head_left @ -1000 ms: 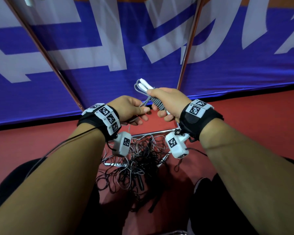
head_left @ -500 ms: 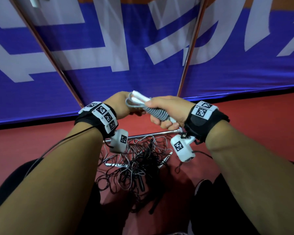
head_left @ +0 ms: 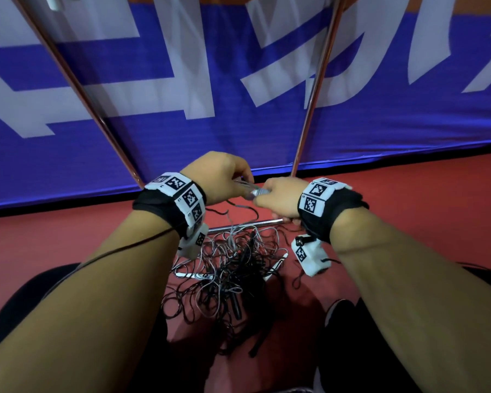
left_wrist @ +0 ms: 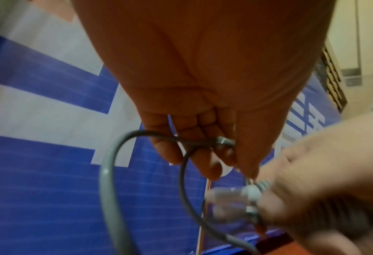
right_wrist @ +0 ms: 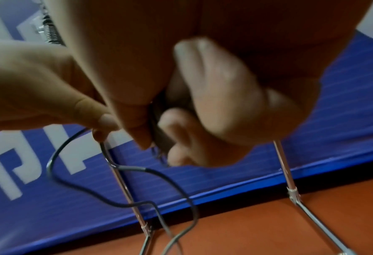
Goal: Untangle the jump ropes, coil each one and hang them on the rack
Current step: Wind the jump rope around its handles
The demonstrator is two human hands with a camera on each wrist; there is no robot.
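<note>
Above a tangled rope pile (head_left: 224, 273) on the red floor (head_left: 408, 199), the right hand (head_left: 281, 198) clenches a coiled grey jump rope (head_left: 257, 192); the left hand (head_left: 219, 177) pinches its loose cord (left_wrist: 109, 172) between curled fingertips.

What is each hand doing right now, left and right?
Left hand: pinching the grey rope.
Right hand: fingers curled round the coiled rope bundle.

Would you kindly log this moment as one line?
left hand: pinches grey rope | right hand: grips handles | pile: floor
</note>
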